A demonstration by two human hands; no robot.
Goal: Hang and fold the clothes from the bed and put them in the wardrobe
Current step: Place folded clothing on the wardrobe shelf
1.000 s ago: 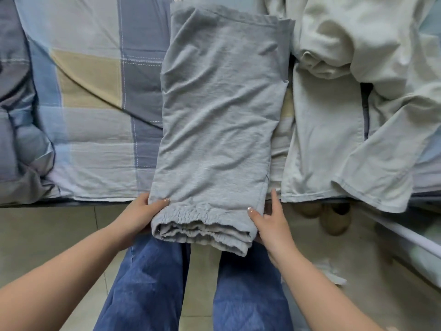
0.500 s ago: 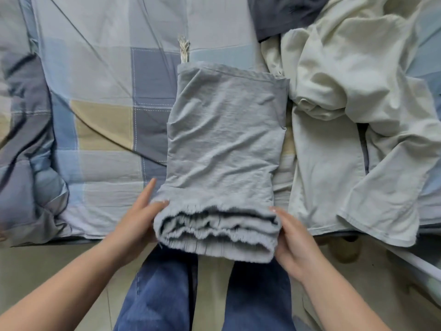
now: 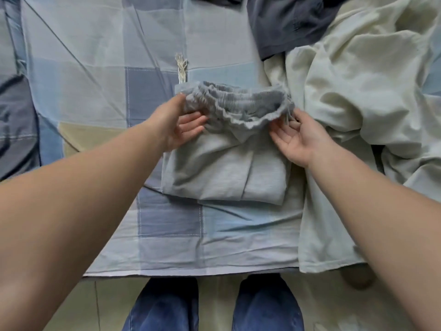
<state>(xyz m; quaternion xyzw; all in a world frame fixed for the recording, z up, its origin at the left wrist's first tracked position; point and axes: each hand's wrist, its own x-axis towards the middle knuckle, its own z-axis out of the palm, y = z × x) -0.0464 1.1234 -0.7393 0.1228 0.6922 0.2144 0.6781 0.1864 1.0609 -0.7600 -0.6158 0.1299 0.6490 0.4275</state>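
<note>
**Clearance around the fold**

Left of the grey trousers (image 3: pixel 222 173), the checked bed sheet (image 3: pixel 95 96) lies flat and bare out to a rumpled dark blanket (image 3: pixel 14 125) at the far left edge. A bare strip of sheet also runs between the trousers and the bed's near edge. On the right a heaped cream garment (image 3: pixel 358 120) touches the trousers. Beyond the trousers a dark garment (image 3: pixel 284 27) lies on the cream heap, and a drawstring (image 3: pixel 181 68) lies just past the waistband.

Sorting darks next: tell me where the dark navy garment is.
In the head view, the dark navy garment lies at the top of the bed, right of centre, overlapping the cream clothes, beyond the grey trousers.
</note>
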